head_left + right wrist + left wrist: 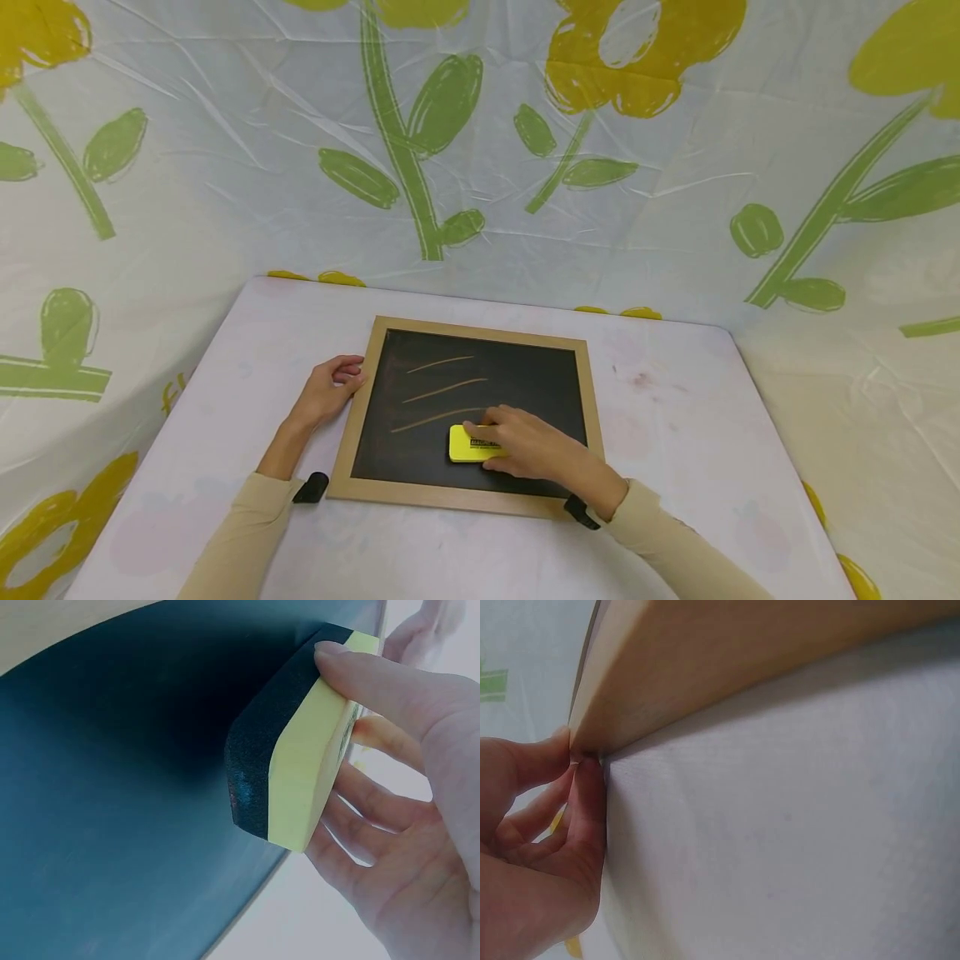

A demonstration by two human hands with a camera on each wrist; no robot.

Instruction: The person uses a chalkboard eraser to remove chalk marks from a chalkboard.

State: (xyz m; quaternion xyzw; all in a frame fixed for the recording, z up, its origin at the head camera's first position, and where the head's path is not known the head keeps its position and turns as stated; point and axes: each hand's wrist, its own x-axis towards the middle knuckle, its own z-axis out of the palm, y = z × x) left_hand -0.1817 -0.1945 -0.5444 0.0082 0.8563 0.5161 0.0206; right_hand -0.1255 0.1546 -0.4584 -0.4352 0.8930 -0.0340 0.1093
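We note the right hand [534, 450] pinching the yellow eraser [468, 443] by its sides; light, soft foam, we judge. The left hand [327, 393] pinches the chalkboard [480, 400] frame edge, stiff and steady on the desk [675, 417].

Head cam looks down on the whole chalkboard [468, 408] from above; both wrist cams sit super close, left at its frame, right at its surface.

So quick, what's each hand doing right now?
Left hand: pinching the wooden-framed black chalkboard at its edge.
Right hand: holding the yellow foam eraser.
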